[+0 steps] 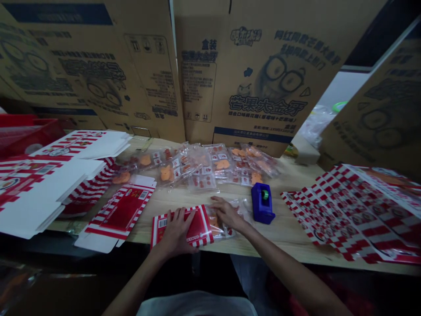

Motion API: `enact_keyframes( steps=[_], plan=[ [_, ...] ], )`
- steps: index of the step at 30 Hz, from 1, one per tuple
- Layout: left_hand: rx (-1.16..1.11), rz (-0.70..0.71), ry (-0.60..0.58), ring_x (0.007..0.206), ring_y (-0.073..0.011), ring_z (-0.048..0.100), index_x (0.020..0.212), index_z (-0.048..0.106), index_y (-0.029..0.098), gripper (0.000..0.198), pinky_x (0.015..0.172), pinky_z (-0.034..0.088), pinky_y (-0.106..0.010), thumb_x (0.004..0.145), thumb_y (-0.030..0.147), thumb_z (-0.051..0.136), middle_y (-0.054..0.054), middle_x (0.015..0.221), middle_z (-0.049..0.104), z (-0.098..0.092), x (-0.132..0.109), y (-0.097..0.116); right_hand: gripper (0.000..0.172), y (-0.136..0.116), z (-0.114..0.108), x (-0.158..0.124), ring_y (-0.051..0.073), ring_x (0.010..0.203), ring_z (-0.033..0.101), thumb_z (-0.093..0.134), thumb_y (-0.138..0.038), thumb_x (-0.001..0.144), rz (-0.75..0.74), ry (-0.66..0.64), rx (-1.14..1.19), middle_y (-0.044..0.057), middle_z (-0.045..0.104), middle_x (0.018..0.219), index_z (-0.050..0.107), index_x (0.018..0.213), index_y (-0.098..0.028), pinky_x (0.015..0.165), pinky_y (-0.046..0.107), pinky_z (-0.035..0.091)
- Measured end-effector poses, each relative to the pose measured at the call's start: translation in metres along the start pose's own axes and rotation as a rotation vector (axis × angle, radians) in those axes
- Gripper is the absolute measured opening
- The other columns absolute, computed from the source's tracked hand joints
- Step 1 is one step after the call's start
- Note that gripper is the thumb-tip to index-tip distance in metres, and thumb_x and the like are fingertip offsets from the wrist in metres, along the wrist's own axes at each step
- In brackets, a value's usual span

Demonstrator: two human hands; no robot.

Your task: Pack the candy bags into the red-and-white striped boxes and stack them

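Red-and-white card box (200, 224) lies at seven o'clock from the packet heap (222, 164), apparently steadied by the left hand (177, 232), spread flat. At its three-o'clock edge, the right hand (227, 214), half-curled, touches a clear packet (215, 226); I cannot tell whether it grips.

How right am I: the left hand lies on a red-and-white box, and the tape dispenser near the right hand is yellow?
Only the colour is wrong: the head view shows a blue tape dispenser near the right hand. The left hand does lie on a red-and-white box.
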State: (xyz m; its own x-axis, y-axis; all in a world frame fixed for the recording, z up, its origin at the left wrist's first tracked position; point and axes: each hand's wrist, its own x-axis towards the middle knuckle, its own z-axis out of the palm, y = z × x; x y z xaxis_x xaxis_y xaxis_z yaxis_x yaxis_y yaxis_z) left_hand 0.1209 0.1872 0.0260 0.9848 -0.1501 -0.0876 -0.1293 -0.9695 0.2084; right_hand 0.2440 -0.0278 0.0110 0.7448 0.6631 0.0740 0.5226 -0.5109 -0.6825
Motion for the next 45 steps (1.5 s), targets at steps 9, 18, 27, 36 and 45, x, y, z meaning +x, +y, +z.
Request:
enact_keyframes(
  steps=[9,18,27,36,45],
  plan=[
    [0.003,0.004,-0.08,0.141,-0.0434,0.017,0.149,0.025,0.017,0.129,0.111,0.009,-0.063,0.041,0.056,0.084,-0.027,0.153,0.021,0.004,-0.002,-0.01,0.073,0.034,-0.015,-0.066,0.034,0.123,0.053,0.053,-0.06,0.076,0.51,0.496,0.171,0.019,0.059,0.129,0.05,0.131,-0.013,0.105,0.053,0.039],
    [0.014,-0.011,0.002,0.137,-0.0428,0.025,0.147,0.029,0.017,0.122,0.11,0.011,-0.062,0.043,0.055,0.081,-0.025,0.149,0.029,0.012,-0.001,-0.006,0.071,-0.036,0.056,-0.042,0.028,0.115,0.06,0.066,-0.055,0.074,0.336,0.206,0.873,0.015,0.062,0.125,0.045,0.132,-0.018,0.098,0.047,0.047],
    [-0.107,-0.24,0.326,0.121,-0.042,0.038,0.143,0.032,0.011,0.114,0.103,0.027,-0.058,0.05,0.06,0.077,-0.023,0.132,0.04,-0.008,-0.002,0.016,0.041,-0.051,0.056,-0.061,0.025,0.109,0.06,0.076,-0.039,0.068,0.317,0.746,0.739,0.01,0.063,0.112,0.049,0.094,-0.022,0.096,0.043,0.048],
    [-0.881,-0.083,0.364,0.125,-0.0267,0.046,0.146,0.026,0.019,0.069,0.106,0.038,-0.044,0.086,0.039,0.053,-0.013,0.134,0.048,0.013,-0.013,0.025,0.05,-0.05,0.038,-0.073,0.024,0.086,0.07,0.074,-0.035,0.073,0.343,0.499,1.131,0.005,0.07,0.103,0.041,0.11,-0.027,0.076,0.041,0.057],
    [-1.454,-0.005,0.079,0.113,-0.0269,0.059,0.144,0.027,0.02,0.077,0.094,0.051,-0.039,0.081,0.038,0.065,-0.015,0.138,0.049,0.024,-0.029,0.022,0.056,-0.034,0.048,-0.105,0.025,0.128,0.049,0.062,-0.039,0.085,0.291,0.445,0.704,0.008,0.051,0.14,0.047,0.137,-0.025,0.106,0.044,0.042]
  ],
)
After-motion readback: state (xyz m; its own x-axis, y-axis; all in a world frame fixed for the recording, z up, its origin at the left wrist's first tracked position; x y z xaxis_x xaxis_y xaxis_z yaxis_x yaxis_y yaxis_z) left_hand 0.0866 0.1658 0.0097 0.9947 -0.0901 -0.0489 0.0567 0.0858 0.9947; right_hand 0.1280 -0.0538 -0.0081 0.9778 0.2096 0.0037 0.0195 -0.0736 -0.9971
